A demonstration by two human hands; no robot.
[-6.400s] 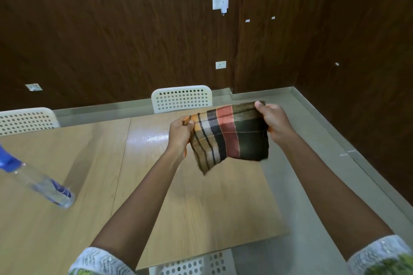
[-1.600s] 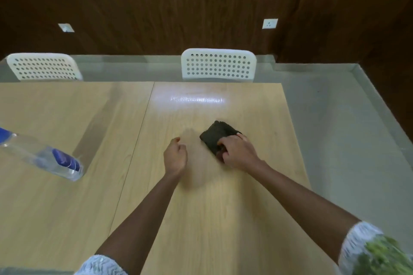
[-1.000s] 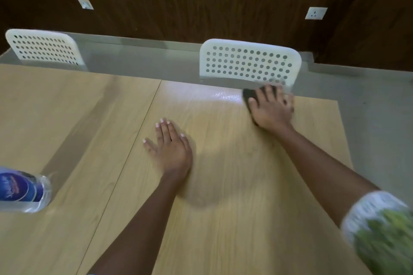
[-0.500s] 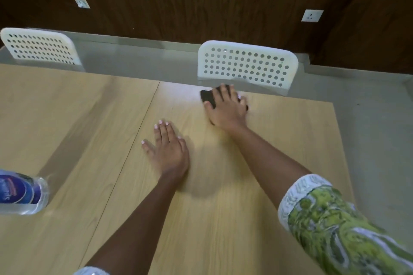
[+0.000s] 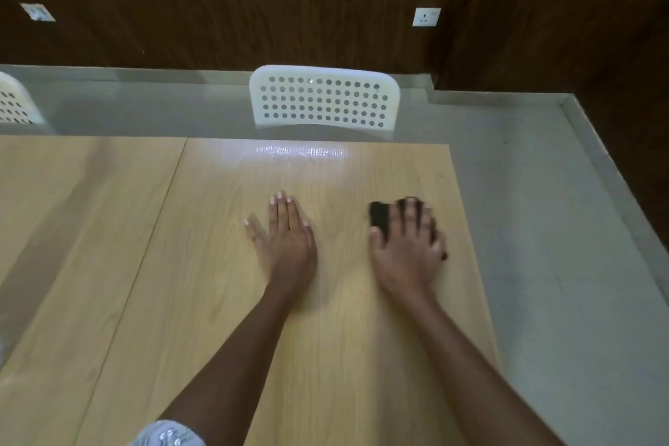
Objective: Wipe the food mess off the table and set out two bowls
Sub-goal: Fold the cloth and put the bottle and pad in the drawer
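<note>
A folded dark cloth [image 5: 379, 216] lies on the light wooden table [image 5: 325, 337], near its right edge. My right hand [image 5: 407, 246] presses flat on the cloth with fingers spread; most of the cloth is hidden beneath the palm, and the hand is motion-blurred. My left hand [image 5: 286, 235] rests flat on the table a short way to the left, fingers straight. No bowls and no food mess are in view.
A white perforated chair [image 5: 324, 101] stands at the far table edge, and part of another chair [image 5: 14, 105] shows at the far left. A seam [image 5: 144, 253] runs down the table left of my hands. Grey floor [image 5: 561, 264] lies to the right.
My right hand has slid the cloth from the far edge by the chair back toward me and to the right. The left hand stays flat. The water bottle has left the view.
</note>
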